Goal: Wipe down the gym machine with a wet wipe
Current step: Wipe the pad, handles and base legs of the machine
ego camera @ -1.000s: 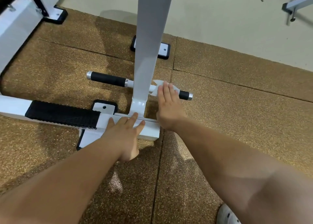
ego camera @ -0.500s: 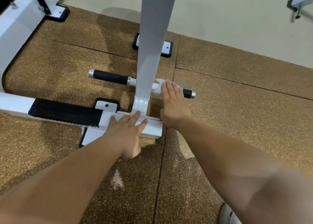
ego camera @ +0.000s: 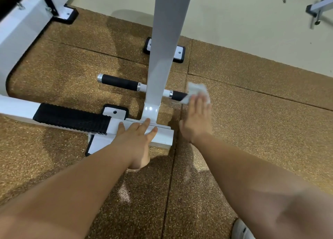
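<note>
Right hand (ego camera: 196, 119) is out flat, fingers (ego camera: 199, 103) straight and close together, nothing curled. Under their tips sits the crumpled white wet wipe (ego camera: 196, 90), held down over the outer end of the short black foam grip (ego camera: 177, 95). The wipe spills out beyond the fingertips and to either side of them. That grip belongs to the white steel gym machine (ego camera: 150, 110), whose tall pale upright post (ego camera: 167, 40) rises just left of those fingers, with a chrome collar (ego camera: 170, 94) between post and grip. On the far side of the post from the right fingers, a longer black foam grip (ego camera: 119, 82) sticks out, chrome-capped at its end. Left hand (ego camera: 134, 143) is down flat too, its fingers (ego camera: 144, 125) spread and straight, resting on top of the white square base beam (ego camera: 163, 139), the longest fingertip right up at the foot of the post. Left of those fingers a black ribbed tread pad (ego camera: 72, 120) runs along the beam, and just beyond them lies a white bolt plate with black edging (ego camera: 115, 111). Everything stands on brown speckled rubber floor matting (ego camera: 261, 130). Well beyond both sets of fingers the matting meets a pale smooth floor (ego camera: 234, 22). Well back from the fingers, by the right forearm, a bit of white shoe (ego camera: 240, 229) peeks in.
</note>
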`<state>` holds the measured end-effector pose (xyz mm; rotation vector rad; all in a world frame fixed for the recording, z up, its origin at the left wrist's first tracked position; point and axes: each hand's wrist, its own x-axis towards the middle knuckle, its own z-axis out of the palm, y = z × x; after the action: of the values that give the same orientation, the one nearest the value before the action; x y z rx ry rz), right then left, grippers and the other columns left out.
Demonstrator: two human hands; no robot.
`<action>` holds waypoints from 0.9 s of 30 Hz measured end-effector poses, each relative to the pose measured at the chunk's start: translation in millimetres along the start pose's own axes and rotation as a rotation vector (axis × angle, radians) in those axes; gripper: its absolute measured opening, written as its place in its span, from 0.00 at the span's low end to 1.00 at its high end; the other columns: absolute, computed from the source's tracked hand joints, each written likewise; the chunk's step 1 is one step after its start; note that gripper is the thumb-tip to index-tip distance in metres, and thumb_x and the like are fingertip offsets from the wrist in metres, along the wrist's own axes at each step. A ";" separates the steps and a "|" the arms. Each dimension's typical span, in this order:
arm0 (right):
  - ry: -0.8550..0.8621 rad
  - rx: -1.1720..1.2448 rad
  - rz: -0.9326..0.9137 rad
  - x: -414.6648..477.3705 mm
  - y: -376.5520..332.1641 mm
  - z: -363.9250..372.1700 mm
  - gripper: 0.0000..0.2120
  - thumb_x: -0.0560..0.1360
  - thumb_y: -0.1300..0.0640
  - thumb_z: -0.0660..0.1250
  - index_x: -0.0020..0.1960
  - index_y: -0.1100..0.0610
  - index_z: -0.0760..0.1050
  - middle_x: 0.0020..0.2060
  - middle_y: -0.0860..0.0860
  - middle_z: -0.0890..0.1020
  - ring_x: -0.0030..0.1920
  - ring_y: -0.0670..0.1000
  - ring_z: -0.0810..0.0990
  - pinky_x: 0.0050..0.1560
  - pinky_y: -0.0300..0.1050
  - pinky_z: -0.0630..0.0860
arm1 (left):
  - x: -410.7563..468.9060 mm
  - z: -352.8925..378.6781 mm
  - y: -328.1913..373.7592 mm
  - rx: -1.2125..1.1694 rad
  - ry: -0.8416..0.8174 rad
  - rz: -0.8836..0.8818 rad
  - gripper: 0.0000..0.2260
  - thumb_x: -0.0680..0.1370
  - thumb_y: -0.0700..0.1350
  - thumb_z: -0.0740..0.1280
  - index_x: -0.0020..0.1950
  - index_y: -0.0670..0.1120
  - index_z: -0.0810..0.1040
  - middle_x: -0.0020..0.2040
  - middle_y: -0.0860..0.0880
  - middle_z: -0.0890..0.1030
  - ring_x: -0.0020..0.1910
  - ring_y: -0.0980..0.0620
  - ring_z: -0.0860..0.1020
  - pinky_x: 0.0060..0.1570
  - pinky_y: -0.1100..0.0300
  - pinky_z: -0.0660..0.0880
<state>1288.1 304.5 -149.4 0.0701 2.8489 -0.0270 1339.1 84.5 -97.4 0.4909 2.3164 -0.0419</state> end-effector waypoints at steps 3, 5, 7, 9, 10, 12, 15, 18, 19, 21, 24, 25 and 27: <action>-0.041 0.087 0.183 -0.9 12.2 -3.6 0.47 0.82 0.44 0.57 0.79 0.61 0.24 0.80 0.66 0.36 0.80 0.66 0.32 0.80 0.61 0.35 | 0.0 -0.4 0.0 -0.010 -0.005 -0.007 0.42 0.81 0.55 0.63 0.83 0.56 0.35 0.82 0.49 0.30 0.82 0.43 0.39 0.77 0.31 0.40; -0.051 0.092 0.204 1.3 5.2 -7.0 0.49 0.82 0.43 0.59 0.79 0.61 0.25 0.79 0.68 0.34 0.79 0.68 0.30 0.80 0.62 0.33 | 0.2 -0.6 0.4 -0.010 -0.008 -0.008 0.42 0.81 0.54 0.64 0.83 0.56 0.35 0.82 0.49 0.29 0.82 0.43 0.39 0.77 0.31 0.40; -0.037 0.092 0.220 5.9 -3.9 -12.2 0.47 0.82 0.43 0.59 0.80 0.62 0.28 0.77 0.70 0.30 0.78 0.70 0.29 0.77 0.63 0.31 | 0.3 -0.6 1.0 -0.002 -0.013 -0.007 0.42 0.81 0.55 0.63 0.83 0.56 0.34 0.81 0.48 0.29 0.82 0.43 0.38 0.77 0.30 0.40; -0.018 0.005 0.144 11.7 -11.4 -16.2 0.44 0.82 0.42 0.54 0.81 0.63 0.30 0.77 0.68 0.29 0.77 0.70 0.29 0.77 0.65 0.31 | 0.1 -0.9 1.5 0.008 -0.016 -0.007 0.42 0.81 0.56 0.63 0.83 0.56 0.34 0.81 0.48 0.29 0.82 0.42 0.38 0.77 0.31 0.40; -0.019 -0.047 0.078 14.7 -15.6 -17.3 0.43 0.82 0.43 0.53 0.81 0.64 0.30 0.78 0.67 0.30 0.78 0.69 0.30 0.78 0.66 0.33 | 0.1 -0.9 1.6 0.012 -0.016 -0.007 0.42 0.81 0.56 0.63 0.82 0.56 0.34 0.81 0.48 0.29 0.82 0.42 0.38 0.77 0.31 0.40; -0.048 -0.065 -0.059 19.8 -25.2 -22.1 0.44 0.81 0.46 0.57 0.81 0.63 0.31 0.80 0.64 0.33 0.79 0.66 0.30 0.80 0.64 0.36 | 0.1 -0.3 1.1 0.009 -0.013 -0.007 0.42 0.81 0.57 0.63 0.82 0.56 0.33 0.81 0.48 0.28 0.82 0.43 0.38 0.77 0.31 0.40; -0.037 -0.043 -0.255 20.9 -28.8 -22.1 0.47 0.79 0.49 0.62 0.82 0.61 0.32 0.81 0.60 0.34 0.80 0.61 0.30 0.81 0.59 0.35 | 0.5 0.9 -0.4 0.013 -0.003 -0.004 0.42 0.81 0.58 0.62 0.82 0.56 0.33 0.81 0.49 0.28 0.82 0.43 0.38 0.77 0.31 0.40; -0.001 -0.119 -0.279 16.1 -10.1 -14.6 0.48 0.79 0.51 0.61 0.81 0.58 0.28 0.81 0.57 0.32 0.80 0.58 0.29 0.80 0.58 0.33 | 1.0 1.0 -1.2 0.010 0.002 0.003 0.42 0.81 0.57 0.63 0.82 0.56 0.34 0.81 0.48 0.29 0.82 0.43 0.38 0.77 0.30 0.40; 0.013 -0.156 -0.218 14.9 -2.1 -13.8 0.48 0.80 0.48 0.60 0.81 0.58 0.27 0.81 0.58 0.33 0.80 0.59 0.30 0.80 0.58 0.33 | 1.4 0.7 -0.1 0.007 0.004 0.006 0.42 0.81 0.57 0.63 0.83 0.56 0.34 0.81 0.49 0.29 0.82 0.43 0.38 0.77 0.30 0.40; 0.019 -0.181 -0.067 16.3 1.6 -15.8 0.49 0.80 0.40 0.59 0.81 0.61 0.30 0.82 0.61 0.38 0.82 0.62 0.35 0.80 0.59 0.34 | 0.7 1.2 -2.6 -0.005 0.013 0.004 0.42 0.81 0.56 0.63 0.83 0.57 0.35 0.82 0.49 0.29 0.82 0.43 0.39 0.77 0.30 0.40; -0.003 -0.114 -0.015 19.0 -8.9 -22.6 0.48 0.80 0.39 0.60 0.82 0.64 0.35 0.83 0.63 0.43 0.82 0.63 0.39 0.80 0.60 0.35 | 0.4 2.4 -3.3 -0.029 0.032 0.012 0.41 0.81 0.56 0.64 0.83 0.58 0.36 0.82 0.51 0.30 0.82 0.44 0.39 0.77 0.31 0.40; -0.002 -0.092 -0.071 17.6 -15.7 -23.0 0.47 0.80 0.42 0.60 0.82 0.63 0.35 0.83 0.62 0.42 0.82 0.62 0.38 0.81 0.59 0.35 | -0.4 3.5 -4.4 -0.041 0.049 0.017 0.41 0.81 0.56 0.64 0.83 0.58 0.38 0.82 0.51 0.31 0.83 0.45 0.40 0.77 0.32 0.40; 0.008 0.015 -0.212 6.0 -31.6 -27.4 0.42 0.81 0.49 0.60 0.83 0.60 0.38 0.83 0.57 0.41 0.83 0.57 0.37 0.82 0.54 0.37 | -4.7 5.5 -9.5 -0.083 0.116 0.040 0.38 0.81 0.56 0.63 0.84 0.59 0.42 0.84 0.52 0.36 0.83 0.46 0.43 0.79 0.36 0.43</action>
<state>1272.9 274.0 -124.5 -0.2288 2.8514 -0.0930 1342.5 73.2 -99.2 0.5099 2.4097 0.1039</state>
